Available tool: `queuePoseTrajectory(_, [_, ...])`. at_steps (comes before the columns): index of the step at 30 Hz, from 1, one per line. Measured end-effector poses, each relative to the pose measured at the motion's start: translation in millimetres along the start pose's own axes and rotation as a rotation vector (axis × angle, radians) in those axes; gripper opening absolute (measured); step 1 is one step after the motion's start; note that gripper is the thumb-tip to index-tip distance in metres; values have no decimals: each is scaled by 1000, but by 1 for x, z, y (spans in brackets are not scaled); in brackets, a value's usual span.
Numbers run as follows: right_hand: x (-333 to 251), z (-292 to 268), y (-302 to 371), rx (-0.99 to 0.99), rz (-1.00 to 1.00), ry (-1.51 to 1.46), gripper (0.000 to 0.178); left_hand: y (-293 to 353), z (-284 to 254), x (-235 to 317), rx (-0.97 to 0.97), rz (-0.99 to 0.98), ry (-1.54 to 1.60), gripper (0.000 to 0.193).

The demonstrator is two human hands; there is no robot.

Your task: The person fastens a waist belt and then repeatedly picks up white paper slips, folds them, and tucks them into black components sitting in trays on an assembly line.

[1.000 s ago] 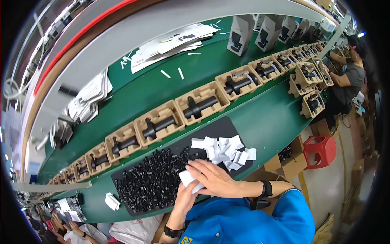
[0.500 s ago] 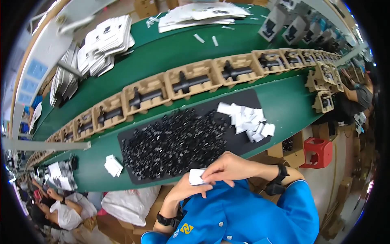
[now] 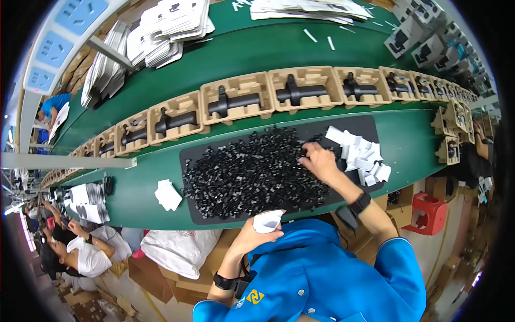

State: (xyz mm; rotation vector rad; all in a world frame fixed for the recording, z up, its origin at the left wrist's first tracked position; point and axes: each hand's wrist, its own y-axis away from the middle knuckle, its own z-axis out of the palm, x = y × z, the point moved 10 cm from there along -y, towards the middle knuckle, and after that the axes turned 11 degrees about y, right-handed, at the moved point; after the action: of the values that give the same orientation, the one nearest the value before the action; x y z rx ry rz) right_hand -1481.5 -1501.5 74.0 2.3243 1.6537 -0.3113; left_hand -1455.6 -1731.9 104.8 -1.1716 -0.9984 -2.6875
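My left hand (image 3: 252,237) is closed around a small white packet (image 3: 267,221), held upright at the table's near edge with its top gaping. My right hand (image 3: 321,162) reaches to the right side of a wide pile of small black parts (image 3: 252,177). Its thumb and forefinger are bent but apart, touching or just above the parts; nothing shows between them. The pile lies on a dark mat (image 3: 358,124). Flat white packets (image 3: 359,153) are heaped on the mat's right end, beside my right hand. Another small stack of white packets (image 3: 168,195) lies left of the mat.
Brown moulded trays (image 3: 236,115) holding black devices run in a row behind the mat. Stacks of white printed card (image 3: 169,32) lie on the green table (image 3: 257,45). At right stand more trays (image 3: 449,150) and a red stool (image 3: 428,214). A co-worker (image 3: 96,252) sits at far left.
My right hand has left the white packet and moved forward to the black parts. The packet in my left hand now gapes at its top. The whole view has shifted.
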Motion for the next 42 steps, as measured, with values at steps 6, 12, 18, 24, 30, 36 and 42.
queuePoseTrajectory(6, [26, 62, -21, -146, 72, 278, 32, 12, -5, 20, 69, 104, 6, 50])
queuePoseTrajectory(12, [19, 15, 5, -349, 392, -546, 17, 14, 3, 40, 48, 130, 90, 52])
queuePoseTrajectory(18, [-140, -152, 57, -46, -175, -881, 16, 11, 22, 67, -52, 214, -24, 53])
queuePoseTrajectory(24, [-163, -180, 87, 66, -365, -768, 20, 17, 50, 85, -191, 240, -143, 57])
queuePoseTrajectory(30, [-189, -189, 113, 256, -620, -139, 23, 29, 58, 91, -230, 285, -190, 48])
queuePoseTrajectory(36, [-214, -165, 124, -19, -678, 200, 32, 45, 52, 97, -259, 379, -426, 51])
queuePoseTrajectory(42, [-211, -107, 125, -495, -620, 56, 37, 44, 52, 98, -314, 316, -337, 47])
